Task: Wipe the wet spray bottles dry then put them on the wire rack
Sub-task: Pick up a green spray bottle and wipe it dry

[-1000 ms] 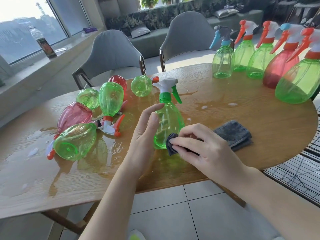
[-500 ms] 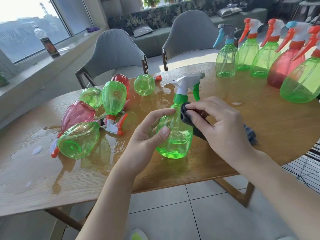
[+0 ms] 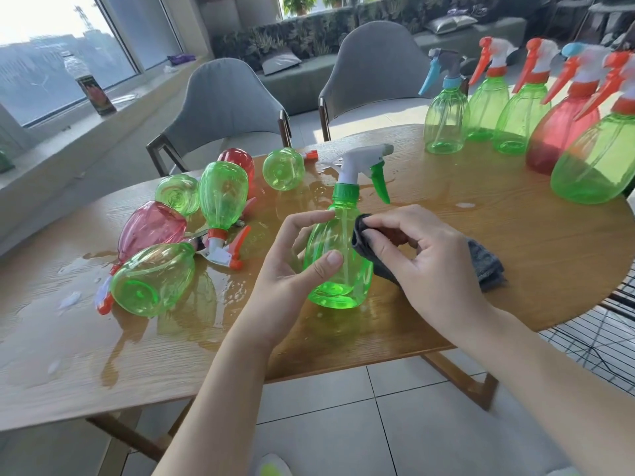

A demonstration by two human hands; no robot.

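The left hand [image 3: 292, 266] wraps the body of an upright green spray bottle [image 3: 338, 259] standing on the wooden bench [image 3: 481, 252], thumb in front, fingers behind. The right hand [image 3: 422, 255] pinches a grey cloth [image 3: 378, 255] against the bottle's right side; the rest of the cloth trails behind that hand. Left of the left hand, 6 wet bottles [image 3: 151, 280] lie tumbled in a puddle [image 3: 213, 304], close together and some touching. Beyond the right hand, well apart, 5 bottles [image 3: 445, 125] stand upright in a row along the bench's far edge. Below and right of the right hand, past the bench edge, black wire rack [image 3: 591, 341] bars show. 2 grey chairs [image 3: 223, 108] face the bench's far side.
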